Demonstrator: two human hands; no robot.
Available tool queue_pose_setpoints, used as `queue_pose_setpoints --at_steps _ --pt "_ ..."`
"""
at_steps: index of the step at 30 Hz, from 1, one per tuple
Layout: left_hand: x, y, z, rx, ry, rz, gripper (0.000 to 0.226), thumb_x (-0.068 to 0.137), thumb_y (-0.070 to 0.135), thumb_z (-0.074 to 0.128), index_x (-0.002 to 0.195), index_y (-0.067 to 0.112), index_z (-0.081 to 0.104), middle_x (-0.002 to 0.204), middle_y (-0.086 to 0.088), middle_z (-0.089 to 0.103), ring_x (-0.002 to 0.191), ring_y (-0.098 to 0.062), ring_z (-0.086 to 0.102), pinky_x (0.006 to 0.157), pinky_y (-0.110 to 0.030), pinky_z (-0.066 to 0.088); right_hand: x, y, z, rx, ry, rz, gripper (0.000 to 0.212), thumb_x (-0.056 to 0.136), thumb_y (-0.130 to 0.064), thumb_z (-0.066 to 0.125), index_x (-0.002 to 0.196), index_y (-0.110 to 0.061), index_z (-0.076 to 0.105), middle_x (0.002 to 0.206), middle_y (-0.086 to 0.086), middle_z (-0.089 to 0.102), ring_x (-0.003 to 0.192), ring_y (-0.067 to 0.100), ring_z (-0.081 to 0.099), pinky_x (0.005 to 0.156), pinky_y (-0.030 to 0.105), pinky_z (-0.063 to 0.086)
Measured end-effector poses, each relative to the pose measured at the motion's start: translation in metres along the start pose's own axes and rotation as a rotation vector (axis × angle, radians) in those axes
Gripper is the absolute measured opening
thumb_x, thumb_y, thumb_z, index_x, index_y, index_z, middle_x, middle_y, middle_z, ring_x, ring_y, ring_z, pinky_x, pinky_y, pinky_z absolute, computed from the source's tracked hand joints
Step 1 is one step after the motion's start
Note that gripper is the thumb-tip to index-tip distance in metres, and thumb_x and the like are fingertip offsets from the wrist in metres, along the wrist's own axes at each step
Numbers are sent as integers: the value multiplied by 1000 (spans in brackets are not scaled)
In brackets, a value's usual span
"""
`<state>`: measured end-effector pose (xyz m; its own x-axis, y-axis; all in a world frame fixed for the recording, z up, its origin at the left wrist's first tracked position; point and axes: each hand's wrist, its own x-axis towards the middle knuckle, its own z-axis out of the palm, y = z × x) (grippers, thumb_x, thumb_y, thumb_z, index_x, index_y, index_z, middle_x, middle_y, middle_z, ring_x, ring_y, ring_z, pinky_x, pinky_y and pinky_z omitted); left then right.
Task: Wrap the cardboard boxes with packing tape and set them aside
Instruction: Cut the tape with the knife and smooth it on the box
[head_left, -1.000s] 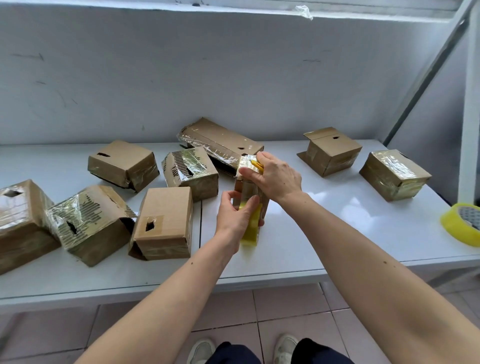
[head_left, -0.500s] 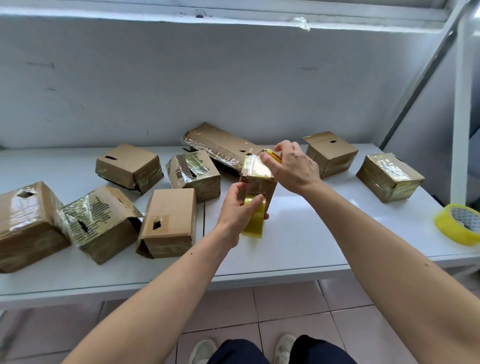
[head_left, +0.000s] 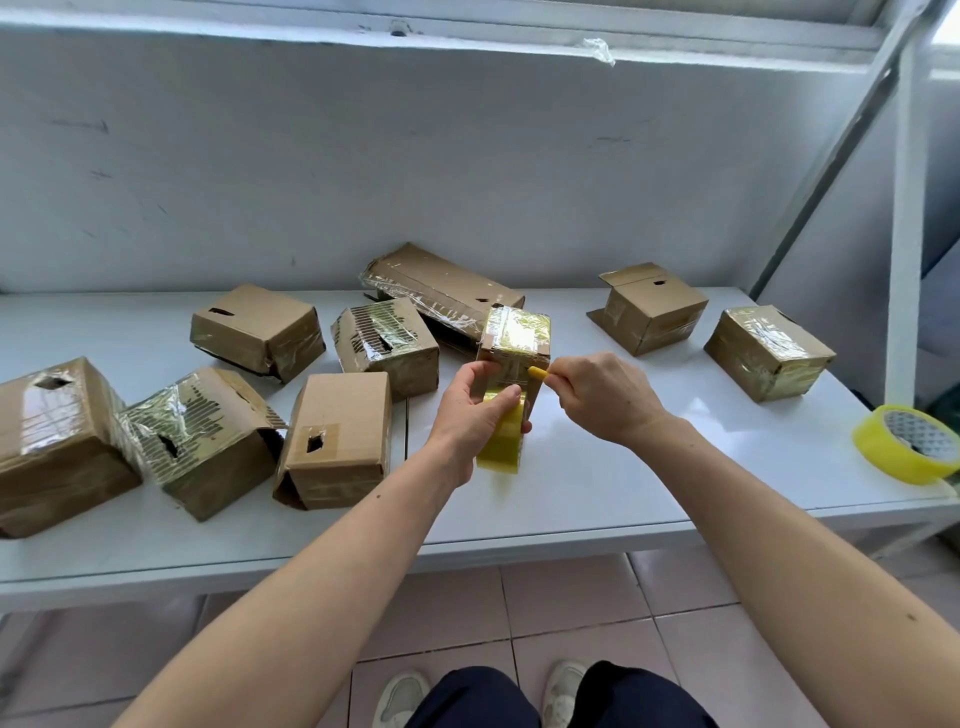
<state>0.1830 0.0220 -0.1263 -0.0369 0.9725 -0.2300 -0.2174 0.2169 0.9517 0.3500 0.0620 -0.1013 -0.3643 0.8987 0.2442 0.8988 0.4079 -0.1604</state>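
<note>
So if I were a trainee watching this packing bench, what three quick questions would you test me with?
1. True or false: the left hand grips the tape roll against the box being wrapped.
2. What colour is the small tool pinched in the right hand?
3. Where does the spare tape roll lie? A) at the table's right edge B) on top of a box C) on the floor

Key:
1. True.
2. Yellow.
3. A; it lies flat near the right edge of the white table, apart from the boxes.
</note>
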Motion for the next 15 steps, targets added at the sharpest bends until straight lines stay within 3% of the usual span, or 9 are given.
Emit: queue_pose_setpoints --at_steps 6,10,15 --pt "2 0 -2 19 3 -14 38 94 14 69 126 28 52 107 -7 66 55 -9 70 52 -22 54 2 -4 1 -60 -7 2 32 102 -33 47 95 -13 71 75 4 58 68 26 54 50 24 24" --pt "1 1 -1 10 10 -6 38 94 11 68 125 25 52 100 -5 66 52 -6 68 47 -19 52 1 -7 -3 24 49 67 36 99 -38 52 76 -16 69 65 0 53 66 27 51 51 24 22" --pt "0 3 1 8 4 -9 37 94 11 68 124 26 52 99 -4 65 50 -6 68 46 -18 51 -2 -11 -1 -89 183 -30 24 97 -32 59 97 -14 74 85 2 66 73 30 63 58 29 39"
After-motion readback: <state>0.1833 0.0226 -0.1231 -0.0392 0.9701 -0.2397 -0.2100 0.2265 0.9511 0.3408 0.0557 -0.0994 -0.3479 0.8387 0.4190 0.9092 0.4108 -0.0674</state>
